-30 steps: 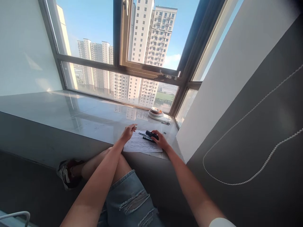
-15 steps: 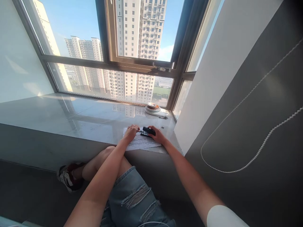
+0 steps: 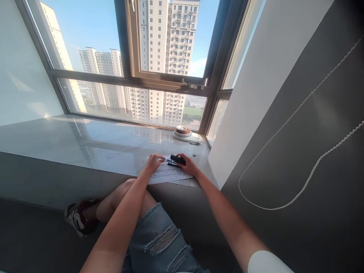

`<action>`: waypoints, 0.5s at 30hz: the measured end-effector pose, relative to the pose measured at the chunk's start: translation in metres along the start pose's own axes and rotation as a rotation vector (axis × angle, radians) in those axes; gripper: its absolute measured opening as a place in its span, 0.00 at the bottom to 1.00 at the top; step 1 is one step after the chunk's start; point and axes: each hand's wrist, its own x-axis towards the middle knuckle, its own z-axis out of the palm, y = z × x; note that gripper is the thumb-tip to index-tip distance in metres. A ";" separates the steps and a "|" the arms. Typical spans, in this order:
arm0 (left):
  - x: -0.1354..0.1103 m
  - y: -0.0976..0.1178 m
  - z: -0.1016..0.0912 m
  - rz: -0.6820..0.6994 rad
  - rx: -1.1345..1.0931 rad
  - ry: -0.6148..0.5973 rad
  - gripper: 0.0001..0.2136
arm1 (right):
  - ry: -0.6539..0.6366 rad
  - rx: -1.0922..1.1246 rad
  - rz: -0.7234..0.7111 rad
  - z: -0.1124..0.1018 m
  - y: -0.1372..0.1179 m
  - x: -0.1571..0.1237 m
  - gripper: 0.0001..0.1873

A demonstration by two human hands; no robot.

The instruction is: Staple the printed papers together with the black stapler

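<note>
A black stapler point(image 3: 178, 159) is in my right hand point(image 3: 188, 164), whose fingers wrap round its rear end. Its top arm is raised apart from its base, with the front pointing left. My left hand point(image 3: 154, 163) is closed in a pinch just left of the stapler's front. A small light-coloured piece shows between its fingertips and the stapler, too small to name. Beneath both hands, printed paper sheets point(image 3: 170, 175) lie at the front edge of the tiled window ledge point(image 3: 113, 151).
A stack of round dishes or lids point(image 3: 183, 132) stands by the window, with a small dark bunch of things point(image 3: 195, 143) beside it. A small dark piece point(image 3: 194, 155) lies right of the stapler. A beaded blind cord point(image 3: 308, 182) hangs on the right. My bent leg is below the ledge.
My left hand has shifted slightly left, widening the gap to the stapler's front a little. The right hand still holds the stapler in about the same place. The whole view has tilted slightly.
</note>
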 end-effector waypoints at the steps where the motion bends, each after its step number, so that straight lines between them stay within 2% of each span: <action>1: -0.001 -0.001 -0.002 -0.031 -0.027 -0.004 0.09 | 0.004 -0.004 -0.001 0.000 0.000 0.000 0.23; 5: -0.006 0.002 -0.004 -0.085 -0.195 -0.025 0.18 | 0.019 -0.032 -0.019 0.002 0.000 0.000 0.22; 10: -0.013 0.020 0.004 -0.022 -0.500 -0.168 0.34 | 0.016 -0.037 -0.048 0.001 -0.004 -0.001 0.22; 13: -0.014 0.029 0.003 0.004 -0.624 -0.212 0.36 | 0.030 -0.030 -0.049 -0.001 -0.008 -0.002 0.21; 15: -0.014 0.031 -0.001 0.014 -0.622 -0.239 0.34 | 0.028 -0.029 -0.057 -0.001 -0.011 -0.002 0.21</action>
